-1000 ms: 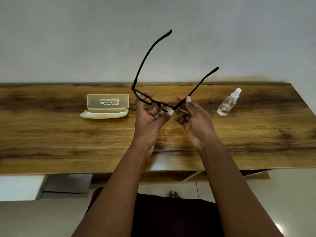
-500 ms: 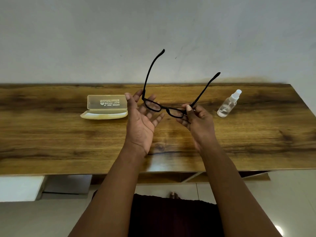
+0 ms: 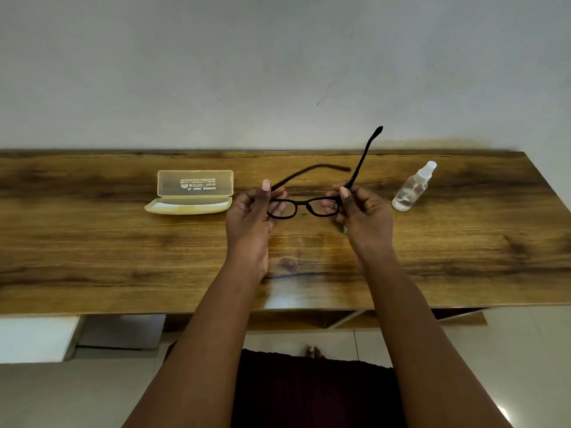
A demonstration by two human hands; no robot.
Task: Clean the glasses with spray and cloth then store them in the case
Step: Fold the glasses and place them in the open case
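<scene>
Half a second ago the left hand point(image 3: 251, 217) was spread open under the glasses point(image 3: 304, 205), palm up, and only the right hand point(image 3: 363, 213) had a grip on them. Now both hands hold the frame — the left pinches its left end, thumb up and fingers curled behind the lens, and the right pinches the right end by the hinge in the same way. The frame has come level and lower, and it sits between the two hands above the wooden table point(image 3: 92, 242), lenses facing the person. The left arm of the glasses, which pointed steeply up before, has swung down and inward; it now lies nearly flat across the back of the frame and looks blurred. The right arm of the glasses is upright as before, its tip reaching above the far edge of the table.

The count: one pair of glasses, one case point(image 3: 191, 193), one spray bottle point(image 3: 412, 191) — and two hands. The case lies open on the table to the left of the left hand, lid raised with its print showing. The spray bottle leans to the right of the right hand, clear, with a white cap on. Both sit where they were earlier.
</scene>
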